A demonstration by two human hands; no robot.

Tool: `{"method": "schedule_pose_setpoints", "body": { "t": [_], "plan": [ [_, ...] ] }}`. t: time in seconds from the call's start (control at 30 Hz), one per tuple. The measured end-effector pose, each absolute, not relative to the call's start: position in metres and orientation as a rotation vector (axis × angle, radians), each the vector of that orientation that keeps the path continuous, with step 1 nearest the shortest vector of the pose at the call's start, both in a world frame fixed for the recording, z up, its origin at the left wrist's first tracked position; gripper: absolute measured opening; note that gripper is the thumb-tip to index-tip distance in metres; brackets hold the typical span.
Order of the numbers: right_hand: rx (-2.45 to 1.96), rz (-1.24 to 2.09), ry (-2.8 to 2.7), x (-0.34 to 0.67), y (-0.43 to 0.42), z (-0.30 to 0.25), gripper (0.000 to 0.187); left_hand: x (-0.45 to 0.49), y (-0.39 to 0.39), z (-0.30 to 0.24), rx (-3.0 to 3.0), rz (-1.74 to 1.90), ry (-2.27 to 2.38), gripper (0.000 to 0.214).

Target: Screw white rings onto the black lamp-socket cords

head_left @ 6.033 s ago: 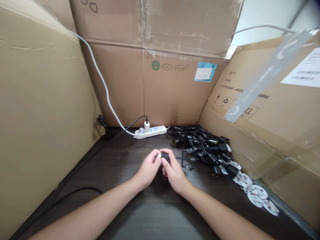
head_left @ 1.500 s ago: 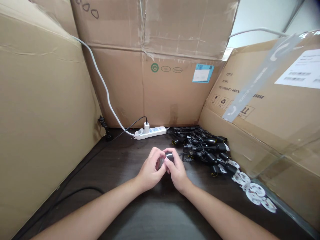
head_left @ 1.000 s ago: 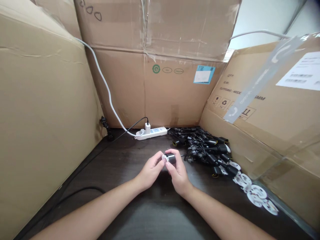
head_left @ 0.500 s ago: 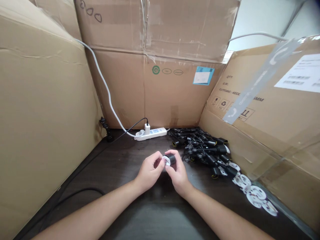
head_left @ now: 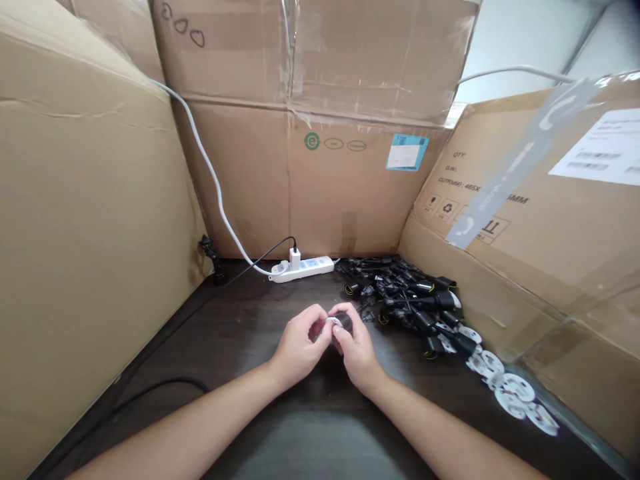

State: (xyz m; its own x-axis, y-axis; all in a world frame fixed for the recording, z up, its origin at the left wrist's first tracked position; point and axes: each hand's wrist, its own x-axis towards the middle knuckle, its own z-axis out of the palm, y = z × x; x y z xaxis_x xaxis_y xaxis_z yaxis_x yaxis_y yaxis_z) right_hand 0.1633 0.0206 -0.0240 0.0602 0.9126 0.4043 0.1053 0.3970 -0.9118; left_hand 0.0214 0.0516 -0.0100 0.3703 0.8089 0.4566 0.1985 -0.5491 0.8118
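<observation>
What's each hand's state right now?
Left hand: fingers curled, at the white disc; can't tell if it grips.
Right hand: closed, holding the black cylinder.

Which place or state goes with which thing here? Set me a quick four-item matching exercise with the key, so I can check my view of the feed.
Things
1. black cylinder
2. power strip
3. white discs
4. blue-and-white label

Places or states
A. has a white adapter standing in it
B. stuck on the back cardboard
C. gripped in the right hand
D. on the table, beside the right-hand box

Pairs: 1-C, 2-A, 3-D, 4-B
</observation>
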Motion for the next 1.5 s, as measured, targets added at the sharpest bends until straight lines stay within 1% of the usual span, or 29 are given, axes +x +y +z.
{"method": "schedule_pose_setpoints", "body": {
  "t": [0.13, 0.23, 0.37, 0.53, 0.93, 1.07, 1.5],
  "plan": [
    [-0.951, 0.901, -1.324, 0.1605, 0.0198, -0.0221, 0.013, 0.0204, 0.0497, -0.0092, 1.973, 1.162, 0.841, 0.024],
    [-0.938, 0.950, -1.283, 0.1587, 0.0175, -0.0196, 0.013, 0.0193, 0.0482, -0.0095, 1.992, 1.140, 0.820, 0.020],
    [-0.997, 0.849, -1.335, 0.1600, 0.0161, -0.0191, 0.015, 0.0190, 0.0463, -0.0118, 2.029, 1.141, 0.830, 0.012],
    [-1.014, 0.723, -1.415, 0.1620, 0.0170, -0.0181, 0.015, 0.0204, 0.0457, -0.0150, 2.017, 1.190, 0.844, 0.009],
    [-1.019, 0.705, -1.437, 0.1611, 0.0202, -0.0206, 0.012, 0.0188, 0.0464, -0.0095, 1.967, 1.222, 0.766, 0.006],
    [-1.029, 0.659, -1.463, 0.1606, 0.0200, -0.0182, 0.012, 0.0186, 0.0491, -0.0127, 1.966, 1.189, 0.782, 0.009],
    [-1.072, 0.646, -1.492, 0.1606, 0.0201, -0.0211, 0.012, 0.0176, 0.0498, -0.0164, 1.956, 1.090, 0.799, 0.006]
  ]
}}
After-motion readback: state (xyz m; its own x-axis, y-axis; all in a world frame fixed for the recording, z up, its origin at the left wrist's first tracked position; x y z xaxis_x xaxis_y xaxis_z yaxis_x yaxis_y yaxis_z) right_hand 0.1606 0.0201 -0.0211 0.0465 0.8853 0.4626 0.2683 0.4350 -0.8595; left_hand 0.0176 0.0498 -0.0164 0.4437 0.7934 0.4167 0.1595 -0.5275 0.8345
